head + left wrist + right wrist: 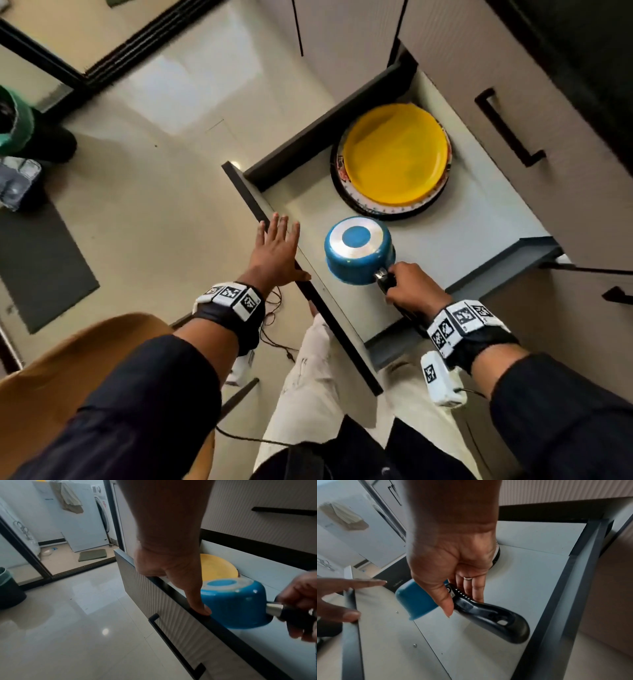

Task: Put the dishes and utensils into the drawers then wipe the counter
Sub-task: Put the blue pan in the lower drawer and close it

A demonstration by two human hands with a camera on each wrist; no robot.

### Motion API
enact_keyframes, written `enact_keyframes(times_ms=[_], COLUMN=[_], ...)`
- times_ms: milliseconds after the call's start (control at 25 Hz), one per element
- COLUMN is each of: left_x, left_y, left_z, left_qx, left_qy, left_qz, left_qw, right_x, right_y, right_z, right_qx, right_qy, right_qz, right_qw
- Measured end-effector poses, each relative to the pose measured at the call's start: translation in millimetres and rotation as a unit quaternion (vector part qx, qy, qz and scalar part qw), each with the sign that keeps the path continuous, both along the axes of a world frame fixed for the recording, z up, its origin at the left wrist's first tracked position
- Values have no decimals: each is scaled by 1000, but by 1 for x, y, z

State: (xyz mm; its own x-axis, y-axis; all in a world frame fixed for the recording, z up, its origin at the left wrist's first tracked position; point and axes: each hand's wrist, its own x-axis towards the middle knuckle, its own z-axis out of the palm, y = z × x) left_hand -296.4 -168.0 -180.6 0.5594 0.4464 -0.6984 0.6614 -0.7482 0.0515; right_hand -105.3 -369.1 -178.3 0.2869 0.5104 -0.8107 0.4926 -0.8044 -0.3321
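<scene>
Right hand (409,286) grips upturned saucepan (358,250) (left hand (279,251) flat).

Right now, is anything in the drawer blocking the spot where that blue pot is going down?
Nothing visible does. The blue saucepan, upside down in the right hand, is over bare drawer floor. The yellow plate stack sits farther back, apart from it.

Glossy blue saucepan (358,251), metal base, perhaps plastic handle (489,613), glossy floor (72,622)
</scene>
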Motion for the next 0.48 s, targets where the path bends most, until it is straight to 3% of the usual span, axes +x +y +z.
enact_keyframes(times_ms=[240, 480], left_x=[-8, -2], left_y=[25, 30], left_z=[-29, -38], left_qx=[-40, -87], left_qy=[34, 57], left_qz=[-45, -41], left_qw=[998, 994], right_x=[-33, -47], right_y=[12, 39], right_z=[-46, -75], right_qx=[29, 57], right_qy=[-21, -34], right_qz=[-24, -44], right_qw=[999, 997])
